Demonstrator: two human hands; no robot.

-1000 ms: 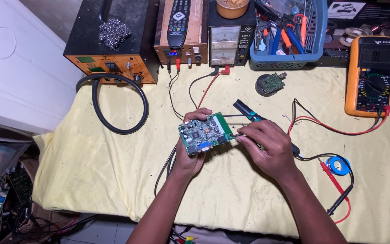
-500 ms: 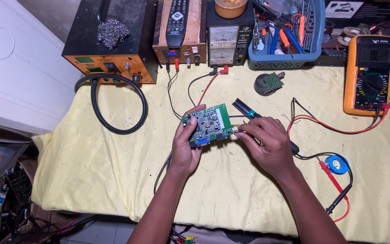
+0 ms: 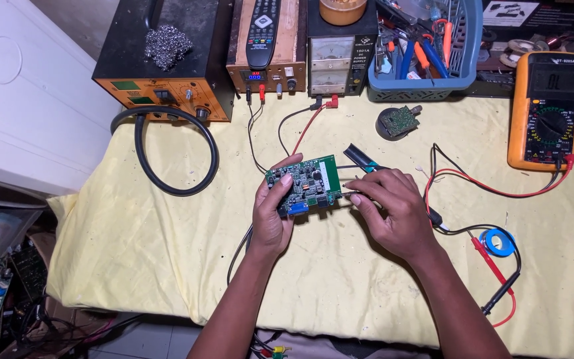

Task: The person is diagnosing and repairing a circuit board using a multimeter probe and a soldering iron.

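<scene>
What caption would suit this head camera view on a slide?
Left hand holds a green circuit board while the right hand touches its edge, above a yellow cloth.

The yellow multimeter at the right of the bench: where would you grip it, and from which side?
Grip the yellow multimeter across its two long orange side edges, coming straight down from above. It lies flat, face up, so the sides are the only graspable faces. Take the upper half by the display: probe leads leave its lower right corner and would foul the fingers there.

Circuit board (image 3: 303,185) mid-table btwn left hand (image 3: 272,216) & right hand (image 3: 393,211); multimeter (image 3: 545,110) far right, tool basket (image 3: 426,50) behind, hose loop (image 3: 174,156) left, prob. tweezers under right hand.
</scene>
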